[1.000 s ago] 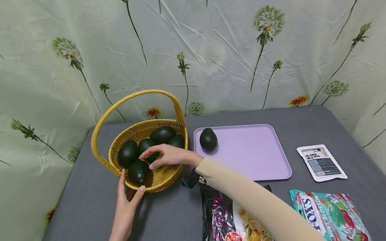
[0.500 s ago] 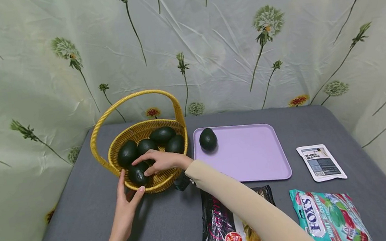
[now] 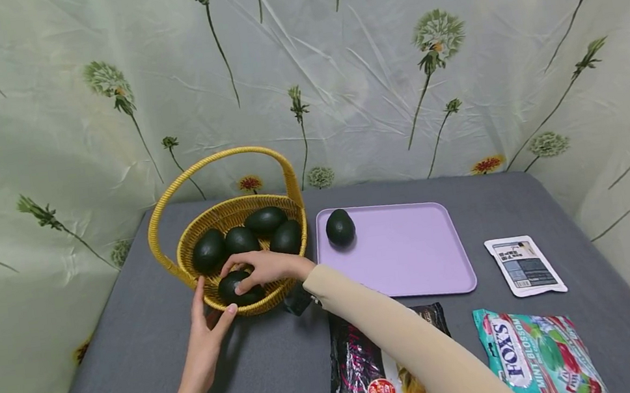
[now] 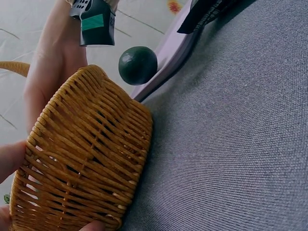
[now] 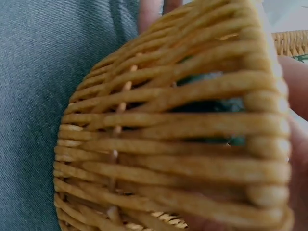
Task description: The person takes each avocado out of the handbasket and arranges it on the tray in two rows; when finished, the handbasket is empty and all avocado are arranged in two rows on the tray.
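In the head view, a yellow wicker basket with a tall handle holds several dark green avocados. Reaching over its right rim, my right hand grips the front avocado with thumb and fingers. My left hand holds the basket's front left, thumb at the front rim and fingers along the side. The woven wall fills much of the left wrist view. In the right wrist view, dark green shows through gaps in the weave, and the right palm is mostly hidden.
Right of the basket lies a lilac tray with one avocado at its left end. A black noodle packet lies under the right forearm. A white pouch and a Fox's candy bag lie farther right on the grey table.
My right hand has moved left and toward the front of the basket and taken hold of the front avocado, which has turned and shifted right. The left hand stays at the rim.
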Demonstrator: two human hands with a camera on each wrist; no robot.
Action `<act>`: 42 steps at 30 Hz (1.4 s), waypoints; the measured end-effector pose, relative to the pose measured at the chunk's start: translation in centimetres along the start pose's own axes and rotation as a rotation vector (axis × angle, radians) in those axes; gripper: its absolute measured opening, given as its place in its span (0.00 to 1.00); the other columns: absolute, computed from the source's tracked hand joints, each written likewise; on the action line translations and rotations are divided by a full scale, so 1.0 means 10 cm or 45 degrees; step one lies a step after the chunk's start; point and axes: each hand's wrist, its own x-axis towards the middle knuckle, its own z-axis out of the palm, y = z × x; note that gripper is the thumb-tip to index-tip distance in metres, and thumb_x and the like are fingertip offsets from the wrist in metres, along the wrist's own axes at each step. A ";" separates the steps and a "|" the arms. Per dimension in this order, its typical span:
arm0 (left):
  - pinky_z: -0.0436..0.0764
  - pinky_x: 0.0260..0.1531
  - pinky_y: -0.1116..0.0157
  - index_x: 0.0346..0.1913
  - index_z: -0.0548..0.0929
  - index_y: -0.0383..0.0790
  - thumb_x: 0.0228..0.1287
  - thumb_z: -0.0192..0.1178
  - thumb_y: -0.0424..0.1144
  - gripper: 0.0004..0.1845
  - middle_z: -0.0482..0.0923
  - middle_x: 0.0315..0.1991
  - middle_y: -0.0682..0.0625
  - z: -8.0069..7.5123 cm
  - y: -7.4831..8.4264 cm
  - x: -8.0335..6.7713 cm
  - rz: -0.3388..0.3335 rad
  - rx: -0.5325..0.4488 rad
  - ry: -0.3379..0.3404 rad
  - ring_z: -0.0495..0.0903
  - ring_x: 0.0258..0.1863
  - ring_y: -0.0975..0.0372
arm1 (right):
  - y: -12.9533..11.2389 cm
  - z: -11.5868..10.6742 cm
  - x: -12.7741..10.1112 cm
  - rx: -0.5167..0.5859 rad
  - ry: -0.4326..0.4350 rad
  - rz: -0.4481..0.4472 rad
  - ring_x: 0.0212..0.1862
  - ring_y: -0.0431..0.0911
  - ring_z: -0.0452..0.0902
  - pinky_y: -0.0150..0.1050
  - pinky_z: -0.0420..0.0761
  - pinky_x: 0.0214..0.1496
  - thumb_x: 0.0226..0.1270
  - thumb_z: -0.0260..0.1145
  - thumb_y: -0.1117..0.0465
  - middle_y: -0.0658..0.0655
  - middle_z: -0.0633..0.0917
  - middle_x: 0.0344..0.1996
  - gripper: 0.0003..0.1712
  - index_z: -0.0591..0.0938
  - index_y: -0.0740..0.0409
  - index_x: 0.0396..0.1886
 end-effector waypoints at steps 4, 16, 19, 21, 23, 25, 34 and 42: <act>0.54 0.60 0.39 0.77 0.33 0.55 0.72 0.54 0.41 0.45 0.26 0.75 0.47 0.01 -0.01 0.00 0.018 -0.007 0.007 0.45 0.69 0.38 | 0.01 -0.09 -0.05 0.015 0.032 -0.089 0.46 0.46 0.71 0.43 0.77 0.35 0.68 0.63 0.62 0.53 0.71 0.63 0.28 0.71 0.53 0.67; 0.56 0.60 0.40 0.77 0.33 0.56 0.72 0.54 0.40 0.44 0.27 0.75 0.47 0.01 0.00 -0.01 0.018 -0.009 0.011 0.46 0.69 0.39 | 0.07 -0.54 -0.44 0.199 0.306 -0.135 0.52 0.47 0.73 0.50 0.77 0.45 0.65 0.63 0.63 0.57 0.65 0.65 0.28 0.69 0.52 0.65; 0.56 0.60 0.40 0.77 0.34 0.56 0.72 0.54 0.40 0.44 0.27 0.75 0.48 0.01 0.00 -0.01 0.012 -0.005 0.016 0.46 0.69 0.39 | 0.12 -0.67 -0.59 0.190 0.360 -0.159 0.54 0.49 0.71 0.49 0.76 0.48 0.65 0.64 0.62 0.55 0.63 0.68 0.31 0.68 0.51 0.68; 0.56 0.60 0.40 0.77 0.33 0.56 0.72 0.54 0.40 0.44 0.27 0.75 0.48 0.01 0.00 -0.01 0.009 -0.004 0.016 0.46 0.69 0.39 | 0.14 -0.76 -0.70 0.173 0.401 -0.144 0.58 0.48 0.65 0.49 0.73 0.52 0.64 0.65 0.61 0.54 0.61 0.67 0.32 0.68 0.50 0.68; 0.56 0.60 0.40 0.77 0.33 0.57 0.72 0.54 0.40 0.44 0.26 0.75 0.48 0.01 0.00 -0.02 0.009 -0.003 0.015 0.47 0.69 0.39 | 0.17 -0.84 -0.82 0.168 0.447 -0.109 0.59 0.49 0.62 0.50 0.69 0.56 0.63 0.66 0.60 0.54 0.60 0.66 0.31 0.70 0.49 0.66; 0.56 0.60 0.40 0.77 0.33 0.57 0.72 0.54 0.40 0.44 0.26 0.75 0.48 0.01 0.01 -0.02 0.011 -0.006 0.013 0.46 0.69 0.39 | 0.21 -0.90 -0.93 0.202 0.492 -0.067 0.57 0.51 0.64 0.52 0.70 0.55 0.62 0.67 0.60 0.56 0.61 0.63 0.29 0.70 0.50 0.63; 0.55 0.60 0.40 0.76 0.33 0.57 0.72 0.54 0.41 0.45 0.26 0.75 0.47 0.01 0.01 -0.02 -0.008 0.010 0.018 0.46 0.69 0.39 | 0.44 -1.05 -1.39 0.404 0.581 -0.008 0.53 0.58 0.74 0.51 0.78 0.48 0.66 0.64 0.63 0.63 0.65 0.60 0.29 0.65 0.54 0.64; 0.55 0.60 0.40 0.77 0.34 0.55 0.72 0.54 0.40 0.45 0.27 0.74 0.45 0.02 0.01 -0.01 0.004 0.018 0.023 0.46 0.69 0.39 | 0.69 -1.11 -1.73 0.532 0.663 0.061 0.59 0.60 0.67 0.50 0.74 0.55 0.70 0.59 0.65 0.64 0.58 0.66 0.29 0.63 0.59 0.68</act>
